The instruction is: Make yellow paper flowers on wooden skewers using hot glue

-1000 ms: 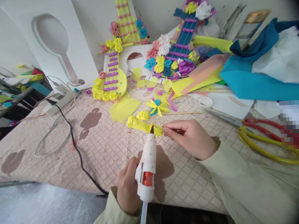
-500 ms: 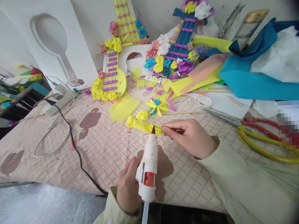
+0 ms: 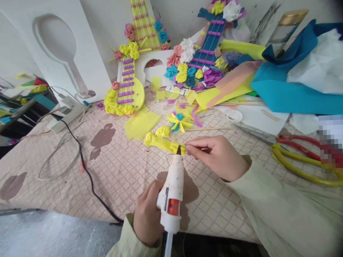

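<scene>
My left hand [image 3: 148,212] is wrapped round the handle of a white glue gun [image 3: 174,182], with a clear glue stick [image 3: 168,249] coming out of its back end. The dark nozzle points at the right end of a yellow crepe paper strip [image 3: 163,142]; whether it touches cannot be told. Pinched between thumb and fingers, the strip's right end is in my right hand [image 3: 219,156]. Yellow paper rosettes [image 3: 161,131] lie along the strip's left part. Just behind them is a yellow paper star [image 3: 179,122] over a bit of teal paper.
Scissors [image 3: 302,152] with red and yellow handles lie at the right. Paper-flowered model guitars [image 3: 129,84] stand at the back beside a white foam board [image 3: 90,56]. A black cord [image 3: 85,167] crosses the left side near a power strip [image 3: 70,112]. Coloured paper [image 3: 296,87] heaps up back right.
The glue gun's nozzle has shifted slightly right along the end of the yellow strip. My right hand keeps its pinch in nearly the same place.
</scene>
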### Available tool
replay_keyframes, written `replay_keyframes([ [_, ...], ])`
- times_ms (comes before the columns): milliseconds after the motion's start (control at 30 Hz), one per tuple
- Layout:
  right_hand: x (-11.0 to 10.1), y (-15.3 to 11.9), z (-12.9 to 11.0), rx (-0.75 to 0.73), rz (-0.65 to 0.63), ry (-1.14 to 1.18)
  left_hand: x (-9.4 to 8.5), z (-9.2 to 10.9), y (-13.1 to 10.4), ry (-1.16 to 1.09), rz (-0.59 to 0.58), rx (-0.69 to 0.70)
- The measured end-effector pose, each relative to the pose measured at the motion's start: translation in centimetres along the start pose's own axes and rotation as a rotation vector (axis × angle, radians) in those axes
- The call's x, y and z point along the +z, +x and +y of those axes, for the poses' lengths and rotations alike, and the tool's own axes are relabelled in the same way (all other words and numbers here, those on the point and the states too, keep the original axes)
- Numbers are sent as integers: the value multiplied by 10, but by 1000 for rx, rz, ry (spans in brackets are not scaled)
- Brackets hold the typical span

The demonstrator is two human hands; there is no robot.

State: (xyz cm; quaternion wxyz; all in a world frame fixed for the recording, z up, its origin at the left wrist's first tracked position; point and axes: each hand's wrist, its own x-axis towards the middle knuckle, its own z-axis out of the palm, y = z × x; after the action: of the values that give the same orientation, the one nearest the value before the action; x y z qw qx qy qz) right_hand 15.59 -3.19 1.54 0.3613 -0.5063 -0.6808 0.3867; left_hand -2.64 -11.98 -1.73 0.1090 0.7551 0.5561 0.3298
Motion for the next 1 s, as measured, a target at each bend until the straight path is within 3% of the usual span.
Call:
replay_keyframes([
  [1000, 0, 0, -1, -21, 46, 25, -1, 0, 1, 28, -12, 18],
])
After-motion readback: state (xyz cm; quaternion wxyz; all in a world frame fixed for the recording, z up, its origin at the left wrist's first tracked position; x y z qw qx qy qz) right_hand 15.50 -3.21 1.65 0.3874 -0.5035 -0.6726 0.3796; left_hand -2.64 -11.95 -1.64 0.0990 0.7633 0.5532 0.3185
